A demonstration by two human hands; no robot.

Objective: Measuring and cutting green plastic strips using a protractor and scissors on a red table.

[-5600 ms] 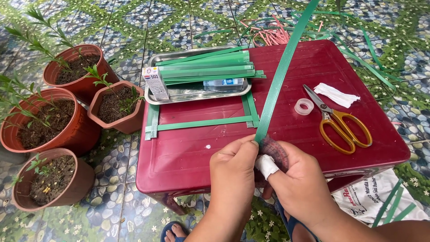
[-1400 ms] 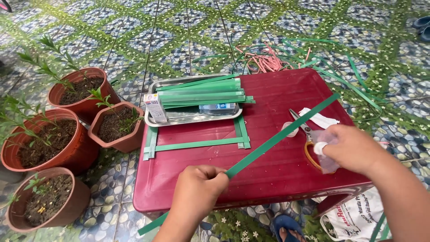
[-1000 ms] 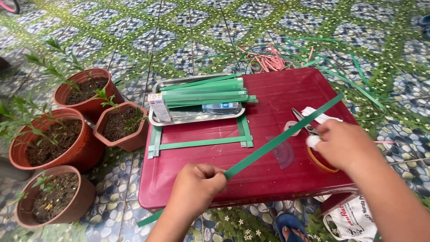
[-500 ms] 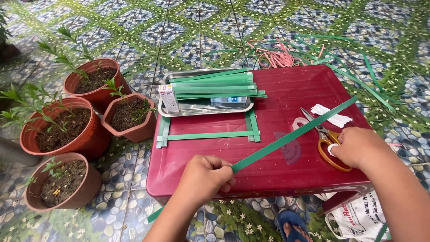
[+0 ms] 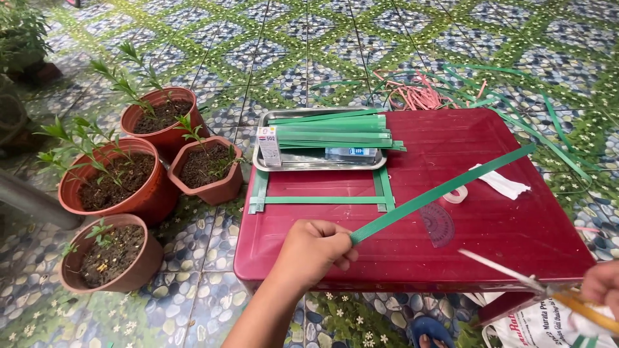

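Gripping green strip (image 5: 445, 189) in closed left hand (image 5: 314, 250), right hand (image 5: 603, 283) clasping scissors (image 5: 529, 283)

The right hand (image 5: 605, 287) is mostly cut off at the frame's right edge; the scissors (image 5: 545, 290) it holds are motion-blurred, their handles running out of view; the green strip's (image 5: 445, 190) near end is buried in the left hand (image 5: 316, 248); the small box (image 5: 269, 145) in the tray (image 5: 309, 164) bears print too small to tell.

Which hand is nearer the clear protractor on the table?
Left. The left hand grips the green strip beside the protractor; the right hand, holding scissors, is off the table's right corner.
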